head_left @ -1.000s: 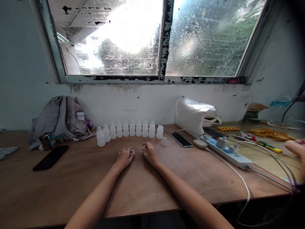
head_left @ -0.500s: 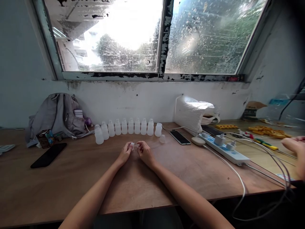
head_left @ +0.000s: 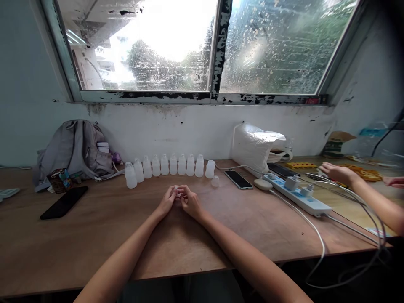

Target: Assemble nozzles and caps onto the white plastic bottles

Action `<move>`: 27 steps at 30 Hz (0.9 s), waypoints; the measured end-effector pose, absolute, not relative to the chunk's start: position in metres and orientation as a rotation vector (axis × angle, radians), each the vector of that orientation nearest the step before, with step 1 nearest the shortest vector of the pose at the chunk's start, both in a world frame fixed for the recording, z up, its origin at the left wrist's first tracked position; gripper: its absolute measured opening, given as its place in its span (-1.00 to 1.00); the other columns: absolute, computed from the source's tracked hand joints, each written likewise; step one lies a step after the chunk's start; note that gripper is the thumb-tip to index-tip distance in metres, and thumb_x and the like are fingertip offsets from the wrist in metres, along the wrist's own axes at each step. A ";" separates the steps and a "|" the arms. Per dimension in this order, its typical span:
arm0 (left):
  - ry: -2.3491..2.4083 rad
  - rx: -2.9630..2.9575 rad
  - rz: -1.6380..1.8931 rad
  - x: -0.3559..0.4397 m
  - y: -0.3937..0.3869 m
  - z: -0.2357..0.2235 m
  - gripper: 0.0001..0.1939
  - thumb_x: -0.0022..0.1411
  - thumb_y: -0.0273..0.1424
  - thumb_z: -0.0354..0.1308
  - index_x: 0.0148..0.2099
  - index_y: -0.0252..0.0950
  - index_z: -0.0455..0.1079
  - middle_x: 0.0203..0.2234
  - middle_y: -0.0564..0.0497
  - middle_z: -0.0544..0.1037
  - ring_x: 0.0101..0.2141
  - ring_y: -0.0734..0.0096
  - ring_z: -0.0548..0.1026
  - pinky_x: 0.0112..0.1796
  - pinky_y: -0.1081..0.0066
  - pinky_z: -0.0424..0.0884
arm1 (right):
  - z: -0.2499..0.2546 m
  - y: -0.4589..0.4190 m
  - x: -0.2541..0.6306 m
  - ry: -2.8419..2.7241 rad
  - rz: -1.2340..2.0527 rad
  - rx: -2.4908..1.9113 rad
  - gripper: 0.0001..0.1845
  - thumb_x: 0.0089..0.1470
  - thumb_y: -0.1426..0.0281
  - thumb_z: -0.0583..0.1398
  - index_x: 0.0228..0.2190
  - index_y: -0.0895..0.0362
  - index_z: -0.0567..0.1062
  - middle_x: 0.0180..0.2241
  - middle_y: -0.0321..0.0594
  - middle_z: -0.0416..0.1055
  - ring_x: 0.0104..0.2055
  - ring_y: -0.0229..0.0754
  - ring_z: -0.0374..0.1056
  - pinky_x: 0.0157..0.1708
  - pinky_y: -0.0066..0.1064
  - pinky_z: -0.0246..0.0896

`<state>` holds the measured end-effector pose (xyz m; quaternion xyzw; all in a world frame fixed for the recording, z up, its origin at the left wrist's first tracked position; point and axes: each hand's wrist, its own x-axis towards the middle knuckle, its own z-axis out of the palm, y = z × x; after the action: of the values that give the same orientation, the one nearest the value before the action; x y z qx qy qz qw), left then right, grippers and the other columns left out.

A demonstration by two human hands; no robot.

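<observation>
My left hand (head_left: 167,200) and my right hand (head_left: 191,202) meet over the middle of the table, their fingertips pinched together. Between them is a small clear plastic piece (head_left: 177,192), mostly covered by the fingers, so its exact kind cannot be made out. Behind the hands, several frosted white baby bottles (head_left: 173,165) stand upright in a curved row, with clear caps on top. The bottle at the right end (head_left: 210,169) has an open top. A clear dome-shaped cap (head_left: 215,181) sits on the table just in front of it.
A grey backpack (head_left: 74,151) and a black phone (head_left: 65,203) are at left. To the right lie another phone (head_left: 239,179), a white puck-like device (head_left: 262,185) and a power strip (head_left: 299,198) with looping cables. Another person's arm (head_left: 362,189) reaches in at far right.
My fingers have drawn closer together around the clear piece, covering more of it. The other person's hand has moved left, over the yellow parts. The view has shifted slightly.
</observation>
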<state>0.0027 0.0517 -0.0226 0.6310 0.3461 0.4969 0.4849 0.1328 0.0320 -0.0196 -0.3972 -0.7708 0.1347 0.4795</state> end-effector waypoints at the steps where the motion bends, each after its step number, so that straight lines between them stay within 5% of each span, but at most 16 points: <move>1: 0.836 1.515 1.210 0.003 0.052 -0.022 -0.58 0.09 -0.11 -0.04 -0.13 -0.32 0.24 -0.22 -0.08 0.41 -0.21 0.35 0.40 -0.20 0.35 0.33 | -0.020 0.032 0.133 -1.890 0.331 -0.973 -0.54 -0.15 0.61 0.00 -0.16 0.05 0.20 -0.33 -0.26 0.40 -0.47 -0.32 0.32 -0.41 -0.46 0.26; 14: 0.803 1.249 1.144 0.002 0.048 -0.018 -0.57 0.14 -0.12 -0.10 -0.10 -0.35 0.23 -0.37 -0.06 0.46 -0.46 0.45 0.45 -0.40 0.44 0.35 | -0.011 0.028 0.133 -1.707 0.134 -1.065 -0.77 -0.05 0.44 0.03 -0.26 0.11 0.30 -0.35 -0.21 0.27 -0.53 -0.32 0.19 -0.46 -0.45 0.19; 27: 0.827 1.504 1.114 0.005 0.041 -0.013 -0.61 0.10 -0.12 -0.06 -0.21 -0.33 0.31 -0.61 0.11 0.35 -0.73 0.63 0.26 -0.66 0.55 0.21 | -0.019 0.037 0.135 -1.737 0.186 -1.146 -0.71 -0.13 0.38 0.11 -0.27 0.12 0.28 -0.35 -0.22 0.26 -0.47 -0.28 0.20 -0.41 -0.42 0.18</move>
<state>0.0047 0.0411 -0.0126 0.6276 0.3451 0.4648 0.5206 0.1350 0.0369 -0.0192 -0.4742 -0.7190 0.0768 0.5022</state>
